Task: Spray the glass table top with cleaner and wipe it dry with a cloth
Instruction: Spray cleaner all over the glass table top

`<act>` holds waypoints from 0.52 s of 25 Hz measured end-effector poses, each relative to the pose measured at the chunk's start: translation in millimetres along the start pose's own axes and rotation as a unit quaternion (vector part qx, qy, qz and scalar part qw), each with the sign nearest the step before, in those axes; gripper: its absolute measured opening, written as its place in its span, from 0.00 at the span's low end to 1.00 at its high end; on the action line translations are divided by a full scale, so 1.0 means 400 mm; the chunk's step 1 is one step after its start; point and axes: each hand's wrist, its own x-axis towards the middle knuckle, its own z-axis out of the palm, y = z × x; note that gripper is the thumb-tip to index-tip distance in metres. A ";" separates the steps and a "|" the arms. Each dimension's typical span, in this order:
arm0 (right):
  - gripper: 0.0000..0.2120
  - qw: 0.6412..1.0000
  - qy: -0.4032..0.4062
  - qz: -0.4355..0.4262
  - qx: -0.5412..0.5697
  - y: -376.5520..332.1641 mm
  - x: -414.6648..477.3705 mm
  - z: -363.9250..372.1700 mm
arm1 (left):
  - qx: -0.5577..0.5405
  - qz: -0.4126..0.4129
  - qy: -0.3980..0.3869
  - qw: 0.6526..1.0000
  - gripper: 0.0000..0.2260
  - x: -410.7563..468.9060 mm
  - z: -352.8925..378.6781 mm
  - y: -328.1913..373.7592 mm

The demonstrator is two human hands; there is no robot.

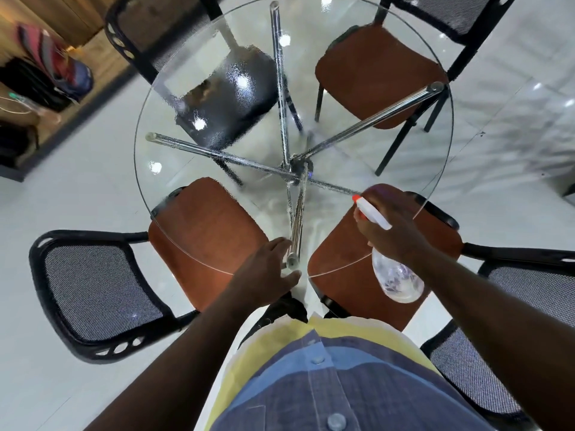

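Well, from the head view, the clear plastic spray bottle with a white trigger head and orange-red nozzle [398, 279] is tilted over the near right part of the round glass table top [161, 188]. Its nozzle points away towards the middle, and its rounded body hangs back past the rim. Inside the bottle there are droplets clinging to the wall and perhaps a little clear liquid, though the level is hard to make out. The right hand [389, 225] grips the bottle's neck, with the fingers curled round the trigger head. The left hand [267, 272] is spread at the near rim of the glass, fingers straight and holding nothing, just beside the end of one of the chrome tube legs [367, 121] that cross under the top. A beaded wet patch [230, 98] covers the far left part of the glass. Black-framed chairs with brown seats [202, 234] stand around the table, tucked partly under it. Pale yellow fabric [336, 328] lies at the person's waist over a blue buttoned shirt [326, 393].
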 end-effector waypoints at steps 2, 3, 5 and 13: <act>0.08 0.996 0.057 -0.053 -0.032 0.005 0.008 0.006 | 0.001 -0.004 0.000 1.000 0.31 -0.003 0.000 0.005; 0.07 0.995 0.078 -0.057 -0.039 0.013 0.006 0.009 | 0.001 -0.007 -0.001 1.000 0.30 -0.004 0.001 0.008; 0.09 0.995 0.096 -0.032 -0.026 0.037 -0.003 0.000 | 0.005 -0.009 -0.003 1.000 0.29 -0.007 0.005 0.014; 0.15 0.988 0.043 0.146 0.002 0.111 -0.115 -0.055 | 0.017 -0.015 -0.020 1.000 0.25 -0.009 0.049 0.007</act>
